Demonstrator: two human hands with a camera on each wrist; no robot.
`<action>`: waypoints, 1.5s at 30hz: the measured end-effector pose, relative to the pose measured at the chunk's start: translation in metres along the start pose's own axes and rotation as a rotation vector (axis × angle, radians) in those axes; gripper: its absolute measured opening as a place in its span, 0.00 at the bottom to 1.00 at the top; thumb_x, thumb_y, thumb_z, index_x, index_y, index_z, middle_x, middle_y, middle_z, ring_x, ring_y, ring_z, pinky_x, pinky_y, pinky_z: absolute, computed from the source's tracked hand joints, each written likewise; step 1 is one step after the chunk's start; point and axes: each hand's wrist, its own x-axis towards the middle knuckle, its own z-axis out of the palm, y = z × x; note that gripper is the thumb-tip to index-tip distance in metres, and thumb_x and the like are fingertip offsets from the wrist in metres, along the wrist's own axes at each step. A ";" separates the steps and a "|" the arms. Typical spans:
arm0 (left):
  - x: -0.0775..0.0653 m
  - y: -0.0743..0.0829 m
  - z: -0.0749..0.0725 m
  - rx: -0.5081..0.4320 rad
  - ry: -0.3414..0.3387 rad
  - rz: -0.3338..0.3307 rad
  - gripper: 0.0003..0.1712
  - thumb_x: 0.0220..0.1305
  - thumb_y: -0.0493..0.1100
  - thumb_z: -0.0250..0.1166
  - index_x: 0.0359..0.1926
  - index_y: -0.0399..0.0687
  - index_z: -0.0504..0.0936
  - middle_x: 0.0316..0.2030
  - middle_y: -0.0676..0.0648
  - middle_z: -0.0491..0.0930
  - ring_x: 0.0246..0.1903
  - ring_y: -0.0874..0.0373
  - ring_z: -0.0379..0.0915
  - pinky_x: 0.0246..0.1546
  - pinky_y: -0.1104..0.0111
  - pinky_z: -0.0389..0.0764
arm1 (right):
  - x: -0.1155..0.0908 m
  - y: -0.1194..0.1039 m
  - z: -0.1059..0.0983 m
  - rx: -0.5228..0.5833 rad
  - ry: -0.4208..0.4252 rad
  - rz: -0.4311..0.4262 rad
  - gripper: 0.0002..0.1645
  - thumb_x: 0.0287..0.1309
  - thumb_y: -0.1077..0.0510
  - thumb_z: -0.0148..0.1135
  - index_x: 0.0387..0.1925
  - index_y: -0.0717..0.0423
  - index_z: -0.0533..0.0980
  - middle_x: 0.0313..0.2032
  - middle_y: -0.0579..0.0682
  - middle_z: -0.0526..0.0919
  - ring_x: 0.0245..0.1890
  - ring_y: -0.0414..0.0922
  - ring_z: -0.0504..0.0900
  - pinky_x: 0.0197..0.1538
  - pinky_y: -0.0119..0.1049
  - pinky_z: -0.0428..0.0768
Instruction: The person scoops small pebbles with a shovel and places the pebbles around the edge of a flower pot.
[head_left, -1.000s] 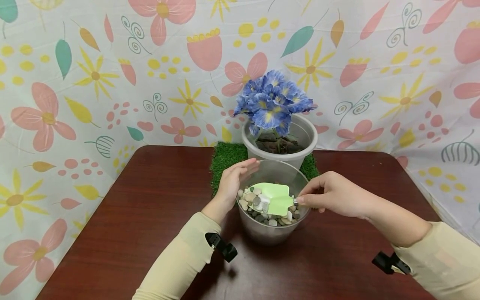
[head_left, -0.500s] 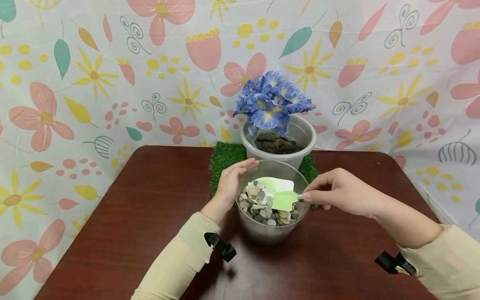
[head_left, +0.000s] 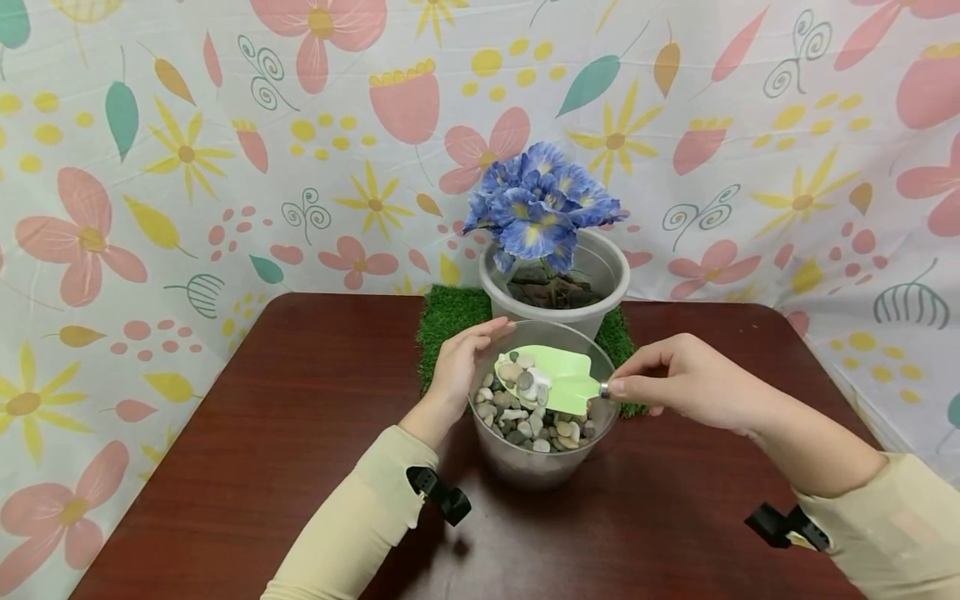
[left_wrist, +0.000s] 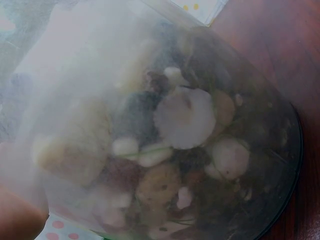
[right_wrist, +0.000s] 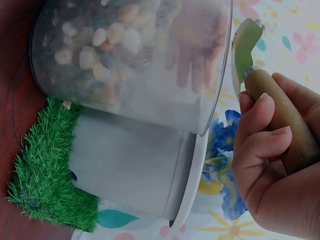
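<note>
A clear plastic bucket (head_left: pixel 536 471) stands on the table, partly filled with mixed pebbles (head_left: pixel 528 429). My left hand (head_left: pixel 452 375) rests along its left wall with fingers extended. The left wrist view looks through the cloudy wall at pebbles (left_wrist: pixel 185 117). My right hand (head_left: pixel 682 383) grips a small green trowel (head_left: pixel 566 375) by its wooden handle (right_wrist: pixel 282 112), which the right wrist view shows. The blade is over the bucket's opening, above the pebbles, with several stones (head_left: pixel 525 377) lying on it.
Right behind the bucket, a grey-white pot (head_left: pixel 592 321) with blue flowers (head_left: pixel 542 208) stands on an artificial grass mat (head_left: pixel 453 321). The dark wooden table (head_left: pixel 322 400) reaches back to a flower-print cloth (head_left: pixel 330 208).
The trowel has risen a little and shifted right, with stones on its blade. More pebbles show beneath it. My left hand stays against the bucket.
</note>
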 end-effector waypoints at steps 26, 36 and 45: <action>0.000 0.000 0.001 -0.053 0.014 0.018 0.25 0.65 0.34 0.43 0.60 0.36 0.75 0.56 0.39 0.78 0.61 0.51 0.70 0.65 0.63 0.70 | 0.004 0.009 -0.002 0.061 0.050 0.035 0.12 0.59 0.53 0.62 0.38 0.55 0.84 0.20 0.49 0.77 0.19 0.43 0.74 0.18 0.36 0.73; 0.000 0.000 0.001 -0.058 0.028 0.001 0.24 0.66 0.34 0.42 0.60 0.36 0.74 0.59 0.37 0.75 0.61 0.49 0.70 0.64 0.63 0.71 | 0.007 0.014 0.000 0.084 0.077 0.052 0.13 0.58 0.53 0.63 0.38 0.58 0.84 0.18 0.45 0.74 0.19 0.43 0.74 0.19 0.37 0.75; 0.000 -0.001 0.001 -0.032 0.029 0.003 0.24 0.66 0.35 0.43 0.60 0.37 0.74 0.59 0.38 0.74 0.61 0.49 0.70 0.64 0.61 0.70 | 0.011 0.019 0.001 0.077 0.096 0.075 0.17 0.59 0.50 0.62 0.40 0.61 0.83 0.17 0.46 0.74 0.17 0.42 0.72 0.19 0.36 0.75</action>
